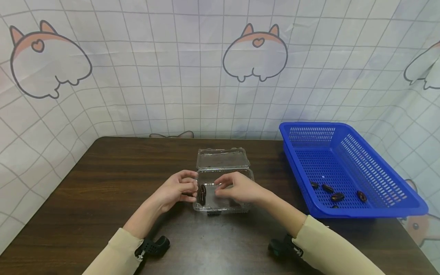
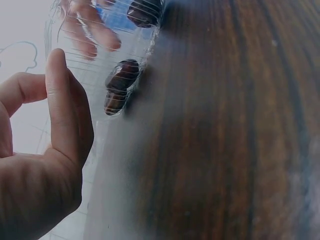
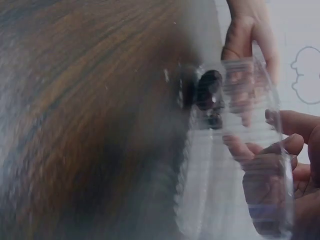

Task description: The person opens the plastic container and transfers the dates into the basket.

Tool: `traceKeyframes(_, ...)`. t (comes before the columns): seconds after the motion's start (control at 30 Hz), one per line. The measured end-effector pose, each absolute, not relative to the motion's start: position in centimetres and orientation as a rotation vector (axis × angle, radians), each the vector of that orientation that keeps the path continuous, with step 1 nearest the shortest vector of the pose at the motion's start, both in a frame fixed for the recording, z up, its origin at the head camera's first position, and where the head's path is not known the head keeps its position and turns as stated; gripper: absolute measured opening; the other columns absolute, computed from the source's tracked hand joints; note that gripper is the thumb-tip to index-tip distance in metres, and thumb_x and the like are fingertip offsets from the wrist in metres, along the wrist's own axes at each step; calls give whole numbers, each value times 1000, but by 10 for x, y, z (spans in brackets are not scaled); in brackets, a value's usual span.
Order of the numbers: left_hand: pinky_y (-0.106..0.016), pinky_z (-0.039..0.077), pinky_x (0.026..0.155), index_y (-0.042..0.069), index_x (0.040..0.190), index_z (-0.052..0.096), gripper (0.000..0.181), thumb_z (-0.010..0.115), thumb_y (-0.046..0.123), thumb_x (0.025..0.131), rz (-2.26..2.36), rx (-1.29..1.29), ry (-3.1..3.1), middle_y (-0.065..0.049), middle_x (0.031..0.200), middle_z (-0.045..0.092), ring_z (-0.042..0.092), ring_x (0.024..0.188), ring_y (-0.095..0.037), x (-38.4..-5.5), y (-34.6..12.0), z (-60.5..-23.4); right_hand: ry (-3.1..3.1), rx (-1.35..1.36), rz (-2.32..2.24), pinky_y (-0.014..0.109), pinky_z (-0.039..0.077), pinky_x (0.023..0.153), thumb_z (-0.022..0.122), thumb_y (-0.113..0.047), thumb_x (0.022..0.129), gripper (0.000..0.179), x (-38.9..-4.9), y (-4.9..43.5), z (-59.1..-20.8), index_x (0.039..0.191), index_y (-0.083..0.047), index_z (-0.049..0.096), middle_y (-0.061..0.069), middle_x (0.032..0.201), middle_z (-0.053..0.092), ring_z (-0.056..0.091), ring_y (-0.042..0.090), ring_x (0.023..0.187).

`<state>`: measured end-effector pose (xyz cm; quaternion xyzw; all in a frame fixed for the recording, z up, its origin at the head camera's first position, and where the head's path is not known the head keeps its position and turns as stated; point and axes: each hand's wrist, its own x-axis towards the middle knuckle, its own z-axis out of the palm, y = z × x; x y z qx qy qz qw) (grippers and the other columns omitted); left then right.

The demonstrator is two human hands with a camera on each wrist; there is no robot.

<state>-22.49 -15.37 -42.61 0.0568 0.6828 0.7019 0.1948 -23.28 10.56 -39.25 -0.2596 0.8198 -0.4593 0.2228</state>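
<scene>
A clear plastic clamshell box (image 1: 220,210) stands on the table with its lid (image 1: 223,158) folded back. Dark, wrinkled dates (image 1: 202,194) lie along its left side; through the clear wall, the left wrist view shows a date (image 2: 122,75) near the bottom. Beside the left wall is my left hand (image 1: 177,191), its bent fingertips at the rim. My right hand (image 1: 237,187) reaches over the right side into the box, its fingers loosely bent and apart from the dates. Nothing shows between those fingers.
To the right stands a blue plastic basket (image 1: 371,212) with slotted walls, several dates (image 1: 337,196) at its near end. The dark wooden table (image 1: 86,198) ends at a white gridded cloth (image 1: 206,95) behind.
</scene>
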Motion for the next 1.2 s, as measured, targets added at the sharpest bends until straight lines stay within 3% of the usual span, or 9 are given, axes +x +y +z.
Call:
traceKeyframes(0.1,-31,61,70,-6,142,38,50,60,0,97,1966,162,1917,-9,99,60,61,81,-19,-225,-154,-426,2224,-682,-1282,23,38,45,70,-16,98,43,-234,100,-396,134,5,61,8,110,71,38,8,44)
traceKeyframes(0.2,-31,61,71,-6,142,37,51,60,0,97,1964,167,1918,-8,98,60,61,81,-19,-225,-155,-425,2202,-667,-1286,22,37,43,70,-16,98,44,-235,95,-397,136,5,59,9,113,71,36,7,41)
traceKeyframes(0.53,-32,62,72,-6,143,37,51,59,1,98,1953,171,1929,-11,102,60,62,82,-20,-226,-155,-423,2200,-577,-1353,20,33,41,67,-13,100,45,-236,79,-403,139,6,55,15,120,68,33,6,39)
traceKeyframes(0.83,-32,62,73,-6,144,37,52,59,2,98,1951,180,1925,-11,102,60,62,84,-20,-227,-155,-423,2160,-550,-1381,19,30,42,68,-12,99,48,-238,72,-407,140,8,54,10,115,67,30,4,41)
traceKeyframes(1.07,-32,61,72,-5,144,37,51,59,2,98,1957,182,1905,-8,98,60,62,82,-20,-226,-155,-426,2155,-585,-1340,20,32,44,68,-12,99,42,-238,73,-410,135,7,60,6,105,67,32,6,44)
traceKeyframes(1.2,-32,61,72,-6,144,36,51,58,2,98,1959,168,1900,-8,97,60,62,81,-19,-226,-154,-426,2258,-660,-1269,24,45,56,70,-10,96,33,-239,72,-412,126,3,67,5,105,69,50,7,61)
